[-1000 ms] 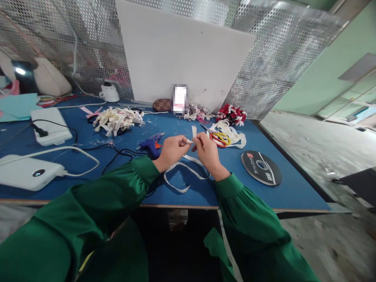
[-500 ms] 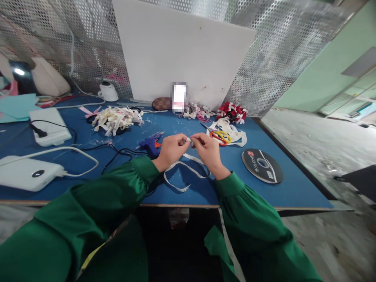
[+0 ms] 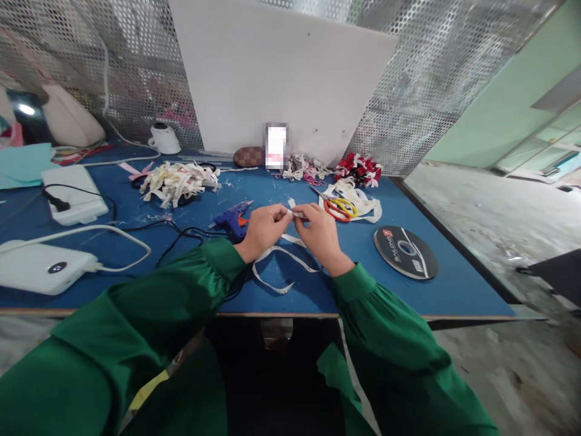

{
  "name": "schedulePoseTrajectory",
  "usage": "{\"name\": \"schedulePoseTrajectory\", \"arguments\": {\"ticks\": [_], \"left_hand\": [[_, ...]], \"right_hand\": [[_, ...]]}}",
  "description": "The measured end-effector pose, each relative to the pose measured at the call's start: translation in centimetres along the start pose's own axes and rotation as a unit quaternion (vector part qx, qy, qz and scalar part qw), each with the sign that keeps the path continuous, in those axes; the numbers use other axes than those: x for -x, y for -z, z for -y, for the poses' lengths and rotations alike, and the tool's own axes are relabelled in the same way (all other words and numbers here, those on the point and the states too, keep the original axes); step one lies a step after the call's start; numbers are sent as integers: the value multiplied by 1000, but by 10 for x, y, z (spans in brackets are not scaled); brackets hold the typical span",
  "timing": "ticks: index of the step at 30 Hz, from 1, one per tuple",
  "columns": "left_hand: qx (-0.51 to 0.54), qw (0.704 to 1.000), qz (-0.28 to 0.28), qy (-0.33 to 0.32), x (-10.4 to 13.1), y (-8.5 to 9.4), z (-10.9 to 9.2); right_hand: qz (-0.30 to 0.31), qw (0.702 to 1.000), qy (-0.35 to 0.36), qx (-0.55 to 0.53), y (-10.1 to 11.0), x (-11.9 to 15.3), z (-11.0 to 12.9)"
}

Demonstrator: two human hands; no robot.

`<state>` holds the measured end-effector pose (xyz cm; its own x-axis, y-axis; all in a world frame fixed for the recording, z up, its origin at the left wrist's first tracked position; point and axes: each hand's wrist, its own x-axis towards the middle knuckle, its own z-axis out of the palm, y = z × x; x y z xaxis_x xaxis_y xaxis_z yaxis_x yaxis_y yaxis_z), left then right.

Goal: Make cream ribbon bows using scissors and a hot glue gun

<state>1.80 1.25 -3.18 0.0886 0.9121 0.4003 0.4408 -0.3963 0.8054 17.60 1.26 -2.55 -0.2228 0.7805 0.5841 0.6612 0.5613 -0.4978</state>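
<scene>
My left hand (image 3: 264, 229) and my right hand (image 3: 319, 233) meet above the blue table. Both pinch a white ribbon (image 3: 292, 203) between thumb and fingers, and a short end of it stands up beyond the fingertips. A longer length of ribbon (image 3: 267, 286) loops on the table beneath the hands. Beside my left hand lies a blue glue gun (image 3: 233, 220) with an orange trigger. Scissors (image 3: 340, 209) with red and yellow handles rest on a heap of white ribbon (image 3: 368, 209) beyond my right hand.
A black ribbon spool (image 3: 406, 252) lies at the right. Piles of white bows (image 3: 179, 183) and red bows (image 3: 358, 169) sit toward the back. A lit phone (image 3: 276, 146) leans on a white board (image 3: 281, 79). Power bank (image 3: 48, 266), power strip (image 3: 75, 195) and cables occupy the left.
A white ribbon end now sticks up past my fingertips, where little showed before. My right fingers have shifted slightly along it. The view has moved a little.
</scene>
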Motion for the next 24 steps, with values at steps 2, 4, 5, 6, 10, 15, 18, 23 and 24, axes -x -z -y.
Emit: {"name": "schedulePoseTrajectory", "arguments": {"ticks": [2,4,5,6,10,15,18,23,24], "left_hand": [[4,1000,-3,-1,0,0,1],[11,1000,-3,-4,0,-1,2],[15,1000,0,-6,0,-1,2],[17,1000,5,-9,0,-1,2],[9,1000,17,-8,1,-1,1],[-7,1000,-4,-3,0,1,-1],[-15,1000,4,-17,0,1,0],[-17,999,22,-28,0,1,2],[-17,999,22,-28,0,1,3]], "right_hand": [[3,1000,0,9,-1,1,0],[-1,1000,-2,4,0,1,0],[-6,1000,-4,-2,0,1,-1],[-12,1000,-7,-10,0,1,-1],[-24,997,-33,-61,0,-1,-5],[26,971,-127,-200,-3,-5,-9],[70,937,-193,-282,0,-7,-10],[134,896,-222,-360,7,-9,-9],[134,899,-216,-357,8,-9,-9]]}}
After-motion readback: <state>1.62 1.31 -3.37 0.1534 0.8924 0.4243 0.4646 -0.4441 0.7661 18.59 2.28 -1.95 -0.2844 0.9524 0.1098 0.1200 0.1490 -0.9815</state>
